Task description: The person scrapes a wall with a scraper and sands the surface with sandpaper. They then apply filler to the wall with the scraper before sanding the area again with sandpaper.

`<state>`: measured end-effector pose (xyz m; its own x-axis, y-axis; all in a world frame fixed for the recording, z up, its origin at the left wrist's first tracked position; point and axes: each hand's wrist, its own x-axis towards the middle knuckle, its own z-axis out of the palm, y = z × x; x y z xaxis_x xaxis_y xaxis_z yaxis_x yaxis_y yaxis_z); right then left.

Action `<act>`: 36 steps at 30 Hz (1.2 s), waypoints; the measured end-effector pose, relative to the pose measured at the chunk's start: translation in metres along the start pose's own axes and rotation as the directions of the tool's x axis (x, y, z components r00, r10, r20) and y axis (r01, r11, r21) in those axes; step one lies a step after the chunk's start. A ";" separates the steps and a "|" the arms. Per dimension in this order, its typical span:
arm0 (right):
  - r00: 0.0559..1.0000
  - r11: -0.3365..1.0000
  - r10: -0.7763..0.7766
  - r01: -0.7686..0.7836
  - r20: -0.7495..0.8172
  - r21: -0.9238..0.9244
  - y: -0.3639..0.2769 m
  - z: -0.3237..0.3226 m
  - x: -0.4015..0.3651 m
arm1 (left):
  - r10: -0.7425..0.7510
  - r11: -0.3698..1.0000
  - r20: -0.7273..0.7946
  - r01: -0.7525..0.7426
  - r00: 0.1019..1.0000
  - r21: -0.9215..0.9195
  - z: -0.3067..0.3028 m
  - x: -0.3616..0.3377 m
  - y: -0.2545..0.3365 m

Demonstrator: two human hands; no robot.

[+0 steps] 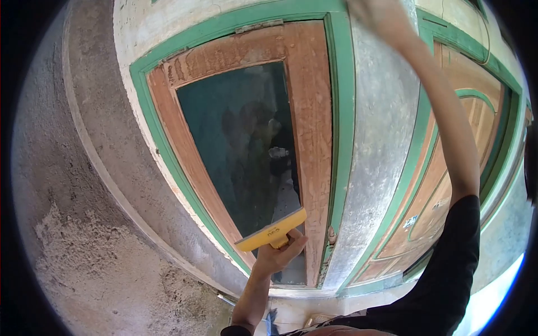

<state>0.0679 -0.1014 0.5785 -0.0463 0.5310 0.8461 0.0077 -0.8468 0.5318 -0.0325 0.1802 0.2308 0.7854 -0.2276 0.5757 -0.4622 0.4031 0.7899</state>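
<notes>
A wide yellow putty scraper [272, 230] with dark lettering is gripped by its short handle in my left hand [277, 257], fingers wrapped round it. Its blade edge points up, in front of the lower part of a dark glass pane [235, 140]. High at the top of the view, my right hand [384, 22] is stretched up by the grey-white wall strip [381, 123], close to the green frame [341, 112]. Motion smears its fingers, so whether they hold anything is hidden.
Bare reddish wood [311, 112] surrounds the pane inside the green frame. To the right stands a wooden door [448, 185] with green trim. A rough concrete wall [101, 252] curves down the left. Some items lie on the tiled floor [291, 308] at the bottom.
</notes>
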 end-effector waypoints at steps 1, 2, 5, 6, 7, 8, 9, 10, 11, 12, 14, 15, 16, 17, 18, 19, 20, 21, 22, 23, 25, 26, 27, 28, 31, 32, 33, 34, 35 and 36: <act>0.995 0.994 0.103 -0.103 -0.011 0.027 0.011 -0.005 0.001 | 0.005 1.000 -0.006 -0.005 1.000 0.001 0.000 0.000 0.002; 0.979 0.978 0.203 -0.202 -0.019 0.055 0.019 -0.004 0.004 | 0.032 0.999 0.018 -0.032 0.999 -0.038 0.002 0.003 0.004; 0.976 0.988 0.132 -0.116 -0.175 0.101 -0.007 0.027 0.029 | 0.056 0.997 0.107 -0.051 0.993 -0.057 0.019 0.018 0.013; 0.973 0.975 0.105 -0.060 -0.205 0.215 -0.031 0.033 0.037 | 0.054 0.998 0.174 -0.049 0.983 -0.033 0.025 0.022 0.014; 0.977 0.958 -0.018 0.078 -0.214 0.276 -0.053 0.045 0.045 | 0.053 0.998 0.191 -0.047 0.980 -0.036 0.031 0.024 0.014; 0.969 0.951 -0.199 0.227 -0.145 0.209 -0.076 0.053 0.050 | 0.067 0.998 0.224 -0.060 0.972 -0.036 0.038 0.026 0.013; 0.944 0.922 -0.259 0.305 -0.206 0.237 -0.090 0.064 0.054 | 0.079 0.997 0.254 -0.073 0.964 -0.033 0.042 0.028 0.011; 0.910 0.886 -0.314 0.383 -0.269 0.261 -0.094 0.067 0.056 | 0.081 0.997 0.267 -0.074 0.960 -0.036 0.043 0.029 0.008; 0.911 0.890 -0.313 0.380 -0.267 0.253 -0.080 0.065 0.056 | 0.083 0.996 0.274 -0.087 0.958 0.004 0.038 0.027 0.002; 0.950 0.940 -0.203 0.257 -0.239 0.224 -0.056 0.056 0.059 | 0.089 0.994 0.277 -0.105 0.957 0.041 0.033 0.025 -0.003; 0.981 0.989 0.053 -0.027 -0.186 0.142 -0.009 0.036 0.055 | 0.054 0.993 0.253 -0.078 0.966 0.087 0.015 0.018 -0.007; 0.961 0.980 0.197 -0.187 -0.195 0.070 0.004 0.028 0.046 | 0.087 0.992 0.210 -0.104 0.974 0.070 0.007 0.014 -0.009; 0.919 0.942 0.335 -0.323 -0.206 0.092 0.009 0.020 0.033 | 0.120 0.990 0.164 -0.131 0.979 0.053 -0.002 0.009 -0.010; 0.876 0.909 0.413 -0.414 -0.248 0.048 0.003 0.016 0.019 | 0.061 0.995 0.090 -0.068 0.994 0.071 -0.010 0.002 -0.012; 0.887 0.917 0.395 -0.394 -0.241 0.051 -0.013 0.020 0.013 | 0.066 0.996 0.075 -0.070 0.995 0.053 -0.012 0.001 -0.008; 0.897 0.931 0.359 -0.362 -0.257 0.038 -0.032 0.029 0.004 | 0.076 0.997 0.079 -0.077 0.994 0.013 -0.011 0.002 -0.003; 0.903 0.942 0.327 -0.335 -0.280 0.024 -0.046 0.036 0.003 | 0.089 0.996 0.086 -0.088 0.992 -0.020 -0.009 0.003 0.000; 0.946 0.978 0.197 -0.171 -0.256 0.122 -0.060 0.041 0.012 | 0.130 0.991 0.121 -0.133 0.984 0.017 -0.008 0.004 -0.005; 0.967 0.975 0.066 -0.010 -0.245 0.223 -0.073 0.045 0.022 | 0.125 0.991 0.122 -0.129 0.985 0.021 -0.004 0.003 -0.005; 0.965 0.964 -0.008 0.078 -0.262 0.255 -0.077 0.050 0.035 | 0.107 0.993 0.157 -0.113 0.982 0.029 0.002 0.004 -0.005; 0.951 0.946 -0.082 0.168 -0.298 0.278 -0.056 0.057 0.061 | 0.119 0.984 0.237 -0.147 0.964 0.104 0.000 0.007 -0.008; 0.955 0.978 0.019 0.043 -0.295 0.202 -0.039 0.056 0.068 | 0.120 0.983 0.235 -0.149 0.965 0.110 -0.002 0.004 -0.007; 0.946 0.988 0.118 -0.082 -0.302 0.128 -0.026 0.052 0.071 | 0.091 0.987 0.176 -0.113 0.980 0.117 -0.004 0.001 -0.002; 0.919 0.974 0.221 -0.223 -0.327 0.031 -0.014 0.043 0.068 | 0.066 0.990 0.113 -0.080 0.991 0.119 -0.006 -0.002 0.001; 0.863 0.923 0.365 -0.384 -0.349 0.018 -0.022 0.021 0.028 | 0.048 0.996 -0.008 -0.048 0.999 0.073 -0.027 -0.020 0.004; 0.872 0.932 0.349 -0.360 -0.343 0.034 -0.039 0.029 0.025 | 0.055 0.997 -0.035 -0.053 0.998 0.060 -0.027 -0.024 0.007; 0.923 0.973 0.225 -0.199 -0.313 0.113 -0.056 0.038 0.023 | 0.001 1.000 -0.061 -0.003 0.998 -0.031 -0.027 -0.023 0.016; 0.951 0.981 0.100 -0.045 -0.292 0.189 -0.068 0.041 0.024 | -0.058 0.992 -0.072 0.049 0.996 -0.119 -0.026 -0.019 0.021; 0.965 0.978 -0.032 0.084 -0.261 0.190 -0.076 0.047 0.032 | -0.056 0.997 -0.061 0.052 0.997 -0.065 -0.025 -0.016 0.020; 0.961 0.960 -0.160 0.205 -0.227 0.190 -0.078 0.052 0.041 | -0.070 0.996 -0.057 0.066 0.996 -0.062 -0.023 -0.015 0.017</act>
<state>0.1171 -0.0124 0.5734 -0.2723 0.6386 0.7198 0.1876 -0.6985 0.6906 -0.0430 0.2110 0.2304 0.8378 -0.2042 0.5064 -0.3828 0.4415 0.8115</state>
